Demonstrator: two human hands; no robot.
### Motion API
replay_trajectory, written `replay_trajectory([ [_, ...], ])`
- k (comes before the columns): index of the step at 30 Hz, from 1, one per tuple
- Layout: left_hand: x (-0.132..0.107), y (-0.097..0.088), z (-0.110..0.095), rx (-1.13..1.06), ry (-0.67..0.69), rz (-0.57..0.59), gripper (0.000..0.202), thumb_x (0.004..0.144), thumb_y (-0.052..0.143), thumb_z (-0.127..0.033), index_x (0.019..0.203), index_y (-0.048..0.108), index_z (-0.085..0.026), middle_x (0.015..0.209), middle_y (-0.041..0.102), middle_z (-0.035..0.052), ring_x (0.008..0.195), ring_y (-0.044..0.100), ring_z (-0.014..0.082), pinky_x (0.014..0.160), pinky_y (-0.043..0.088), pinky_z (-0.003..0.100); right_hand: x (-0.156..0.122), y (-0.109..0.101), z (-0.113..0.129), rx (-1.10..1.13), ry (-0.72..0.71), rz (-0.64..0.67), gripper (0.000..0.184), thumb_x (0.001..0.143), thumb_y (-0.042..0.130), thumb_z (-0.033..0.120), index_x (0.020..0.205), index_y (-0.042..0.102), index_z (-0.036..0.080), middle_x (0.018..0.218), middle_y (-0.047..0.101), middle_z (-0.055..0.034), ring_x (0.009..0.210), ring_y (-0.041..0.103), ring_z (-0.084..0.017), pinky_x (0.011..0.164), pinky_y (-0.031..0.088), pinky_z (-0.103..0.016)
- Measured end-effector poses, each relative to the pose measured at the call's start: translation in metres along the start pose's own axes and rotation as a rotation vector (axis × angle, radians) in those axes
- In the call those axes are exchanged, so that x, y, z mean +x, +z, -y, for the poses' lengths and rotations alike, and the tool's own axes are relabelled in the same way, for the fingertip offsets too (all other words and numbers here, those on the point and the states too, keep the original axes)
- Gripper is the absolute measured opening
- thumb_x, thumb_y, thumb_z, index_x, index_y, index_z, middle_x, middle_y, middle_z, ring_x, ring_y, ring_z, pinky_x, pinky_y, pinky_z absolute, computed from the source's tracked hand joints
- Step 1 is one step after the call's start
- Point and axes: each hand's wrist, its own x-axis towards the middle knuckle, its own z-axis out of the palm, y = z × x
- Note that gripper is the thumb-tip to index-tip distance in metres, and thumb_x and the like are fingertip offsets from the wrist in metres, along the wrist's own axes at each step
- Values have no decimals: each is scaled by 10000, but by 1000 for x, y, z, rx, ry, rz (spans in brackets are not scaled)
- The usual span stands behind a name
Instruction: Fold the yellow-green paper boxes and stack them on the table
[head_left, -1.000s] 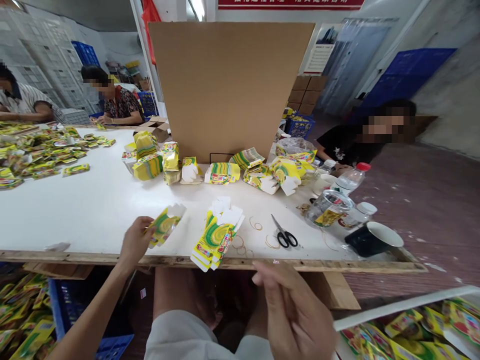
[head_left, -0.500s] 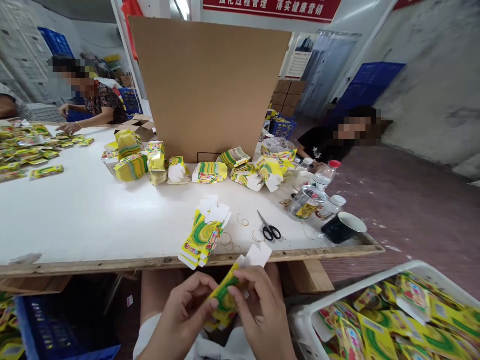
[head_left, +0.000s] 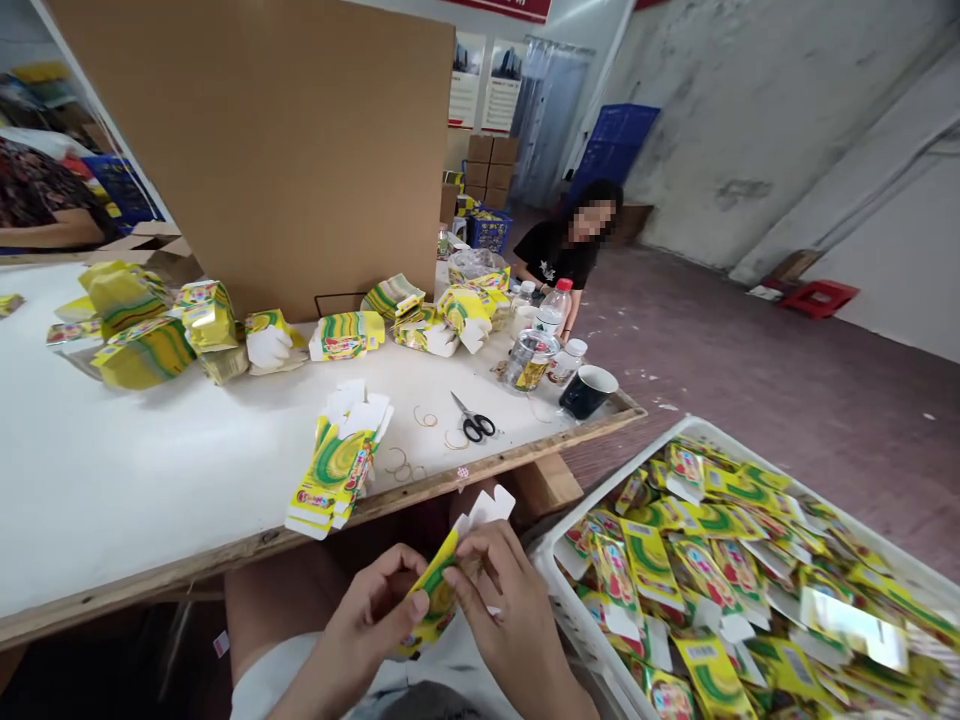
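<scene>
Over my lap, just below the table edge, a yellow-and-green carton (head_left: 441,598) with raised white end flaps is between my two hands. My left hand (head_left: 375,612) pinches its left side, thumb on the printed face. From the right, my right hand (head_left: 504,605) grips it below the flaps with thumb and fingers; part of the carton is hidden behind these fingers. On the table ahead lies a stack of flat cartons (head_left: 336,465), their white flaps pointing away. Right of it are loose rubber bands (head_left: 405,466) and black-handled scissors (head_left: 476,425).
A white crate (head_left: 551,552) full of cartons stands at my right. Bundled cartons (head_left: 349,335) line the table before a tall cardboard sheet (head_left: 300,150). A dark mug (head_left: 587,392), a clear jar (head_left: 529,362) and bottles stand near the right corner. A person (head_left: 562,250) sits beyond.
The view has swung right, bringing more of the white crate into sight and cutting off the left side. Both hands keep their hold on the carton, with little change in grip.
</scene>
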Motion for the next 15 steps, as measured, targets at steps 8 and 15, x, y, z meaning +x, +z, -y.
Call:
replay_trajectory([
  [8, 3, 12, 4, -248, -268, 47, 429, 628, 830, -529, 885, 775, -190, 774, 736, 48, 742, 680, 191, 767, 503, 298, -4, -6, 1, 95, 5, 64, 91, 935, 508, 189, 856, 529, 230, 862, 520, -32, 795, 562, -179, 634, 495, -255],
  [15, 20, 11, 19, -137, -78, 47, 409, 718, 791, -469, 983, 759, -159, 765, 732, 55, 695, 648, 156, 673, 480, 232, -7, -4, -14, 38, 48, -62, 202, 925, 558, 277, 1116, 592, 221, 1037, 554, -79, 922, 577, -216, 758, 505, -308],
])
